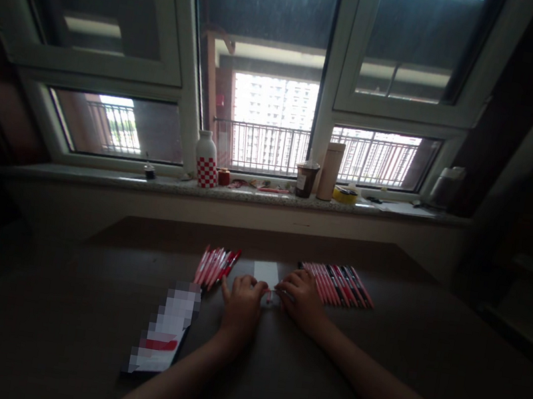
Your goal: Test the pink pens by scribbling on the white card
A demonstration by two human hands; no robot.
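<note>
My left hand (243, 307) and my right hand (303, 303) meet at the middle of the table, fingertips closed and pointing toward each other. Between them is a small, partly clear item with red marks (268, 296); it is too small and dark to name. Just beyond the fingertips lies a white rectangular card (266, 271). To the left of my left hand is a bunch of pink and red pencils or pens (214, 267). A neat row of similar pink, red and black ones (341, 285) lies beside my right hand, which hides its near left part.
A flat case with a pixelated white top (167, 332) lies at the left on the dark table (372, 364). Along the windowsill stand a checkered bottle (208, 160), a drink cup (305, 180), a tan tumbler (330, 171) and a yellow tape roll (345, 195).
</note>
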